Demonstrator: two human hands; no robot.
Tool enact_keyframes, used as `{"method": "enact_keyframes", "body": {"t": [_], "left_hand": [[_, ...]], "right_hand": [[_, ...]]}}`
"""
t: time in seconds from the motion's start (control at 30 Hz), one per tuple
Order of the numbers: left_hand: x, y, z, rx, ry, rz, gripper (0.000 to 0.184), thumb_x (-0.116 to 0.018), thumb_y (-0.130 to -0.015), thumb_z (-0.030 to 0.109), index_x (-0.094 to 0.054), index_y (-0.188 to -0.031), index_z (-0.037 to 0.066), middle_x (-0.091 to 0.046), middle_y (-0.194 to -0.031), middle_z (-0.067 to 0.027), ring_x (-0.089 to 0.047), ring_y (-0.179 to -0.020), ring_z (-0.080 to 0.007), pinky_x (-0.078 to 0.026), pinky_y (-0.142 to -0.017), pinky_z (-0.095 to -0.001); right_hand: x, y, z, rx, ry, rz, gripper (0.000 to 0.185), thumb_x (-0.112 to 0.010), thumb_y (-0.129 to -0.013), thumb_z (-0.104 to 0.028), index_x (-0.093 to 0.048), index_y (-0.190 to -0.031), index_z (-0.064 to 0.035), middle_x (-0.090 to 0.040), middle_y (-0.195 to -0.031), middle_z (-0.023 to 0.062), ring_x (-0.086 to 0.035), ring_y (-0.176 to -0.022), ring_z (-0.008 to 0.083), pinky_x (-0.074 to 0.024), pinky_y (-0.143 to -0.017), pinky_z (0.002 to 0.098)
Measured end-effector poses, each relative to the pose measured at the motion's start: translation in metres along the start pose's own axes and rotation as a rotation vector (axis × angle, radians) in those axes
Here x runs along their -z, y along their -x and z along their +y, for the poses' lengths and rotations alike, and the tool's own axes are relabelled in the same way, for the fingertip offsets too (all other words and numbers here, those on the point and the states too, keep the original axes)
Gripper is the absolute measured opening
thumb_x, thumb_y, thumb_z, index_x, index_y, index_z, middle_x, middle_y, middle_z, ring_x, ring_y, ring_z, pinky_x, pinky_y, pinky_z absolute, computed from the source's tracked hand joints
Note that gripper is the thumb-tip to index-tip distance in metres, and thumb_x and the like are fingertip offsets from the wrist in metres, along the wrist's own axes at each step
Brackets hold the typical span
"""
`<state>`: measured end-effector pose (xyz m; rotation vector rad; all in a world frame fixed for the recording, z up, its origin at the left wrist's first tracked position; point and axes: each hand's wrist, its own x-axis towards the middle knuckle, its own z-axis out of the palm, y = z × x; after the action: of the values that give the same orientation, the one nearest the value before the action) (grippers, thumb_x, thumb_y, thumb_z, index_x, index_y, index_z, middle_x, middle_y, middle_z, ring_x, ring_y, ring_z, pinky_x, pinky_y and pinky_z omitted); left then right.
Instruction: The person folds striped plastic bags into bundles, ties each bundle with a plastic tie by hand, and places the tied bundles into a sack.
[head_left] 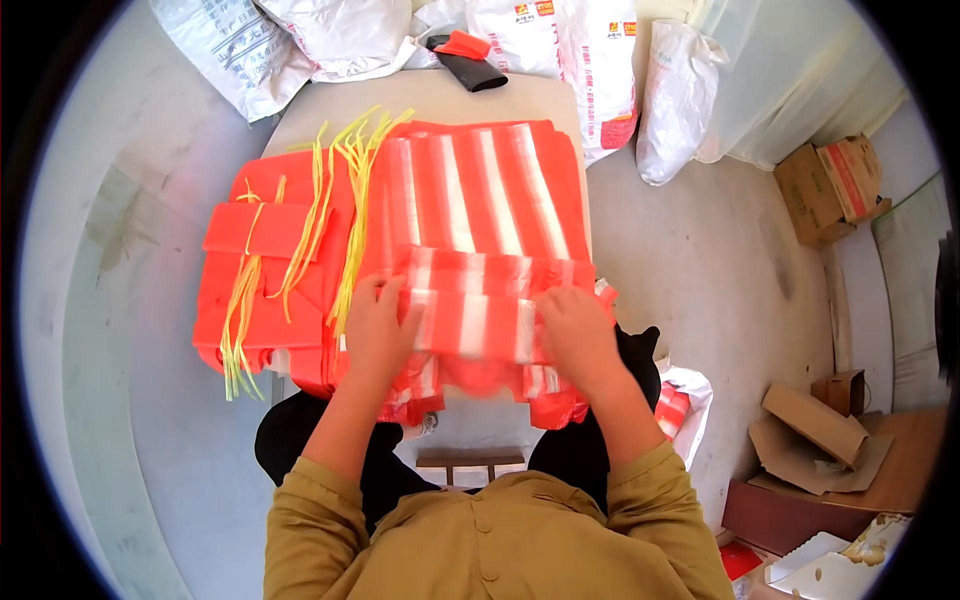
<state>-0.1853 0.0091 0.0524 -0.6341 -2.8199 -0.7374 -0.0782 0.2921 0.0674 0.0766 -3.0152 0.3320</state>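
Red-and-white striped plastic bags point(460, 185) lie in a flat stack in front of me. Across the near part of the stack is a folded striped plastic bag point(470, 320), with a hand at each side of it. My left hand point(378, 325) grips its left end, fingers curled over the edge. At the right end, my right hand point(578, 330) is closed on the plastic, its fingertips partly hidden. Crumpled bag handles hang over the table's near edge between my knees. Left of the stack sit folded plain red bags point(265, 270), with yellow ties point(355, 190) draped over them.
The table point(350, 100) has a black-and-red roll point(470, 65) at its far end. White printed sacks point(595, 60) stand behind it. Cardboard boxes point(830, 190) are on the floor at right, and opened cartons point(815, 440) lie nearer. A white sack point(690, 400) with striped bags is beside my right knee.
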Motion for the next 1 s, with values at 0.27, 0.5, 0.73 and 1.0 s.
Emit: {"method": "enact_keyframes", "body": {"t": [0.27,0.5,0.73,1.0], "left_hand": [[0.003,0.02,0.029,-0.475,-0.102,-0.182,0.067,-0.076,-0.074,0.015,-0.059,-0.139,0.012,-0.05,-0.15,-0.0169,-0.051,-0.133,-0.0367,-0.042,-0.108,-0.0548],[0.007,0.007,0.028,-0.523,-0.193,-0.17,0.045,-0.068,-0.076,0.01,-0.069,-0.121,0.009,-0.066,-0.126,-0.0127,-0.061,-0.115,-0.0315,-0.049,-0.095,-0.0461],[0.067,-0.002,0.066,-0.321,-0.22,-0.542,0.017,-0.065,-0.081,0.017,-0.069,-0.092,0.004,-0.068,-0.079,-0.0172,-0.067,-0.085,-0.0381,-0.052,-0.073,-0.0512],[0.023,-0.009,0.042,-0.324,-0.141,-0.152,0.037,-0.07,-0.082,0.014,-0.065,-0.116,0.003,-0.067,-0.106,-0.0149,-0.063,-0.104,-0.0363,-0.049,-0.089,-0.0504]], "right_hand": [[-0.018,0.018,-0.037,0.147,-0.035,0.046,0.062,-0.074,-0.08,-0.012,-0.055,-0.139,-0.0077,-0.048,-0.151,0.0174,-0.045,-0.14,0.0367,-0.038,-0.113,0.051],[-0.004,0.009,-0.034,0.147,-0.03,-0.13,0.053,-0.057,-0.09,-0.005,-0.05,-0.142,-0.0106,-0.05,-0.15,0.0156,-0.048,-0.136,0.0363,-0.0413,-0.109,0.0483],[0.066,0.004,-0.036,-0.002,-0.297,-0.579,0.022,-0.054,-0.1,-0.024,-0.06,-0.112,-0.0061,-0.069,-0.103,0.0184,-0.065,-0.097,0.0397,-0.0511,-0.082,0.0497],[0.018,-0.026,-0.03,0.152,-0.162,0.167,0.017,-0.065,-0.085,-0.009,-0.065,-0.101,-0.0036,-0.069,-0.102,0.0142,-0.067,-0.1,0.034,-0.0517,-0.082,0.0459]]}}
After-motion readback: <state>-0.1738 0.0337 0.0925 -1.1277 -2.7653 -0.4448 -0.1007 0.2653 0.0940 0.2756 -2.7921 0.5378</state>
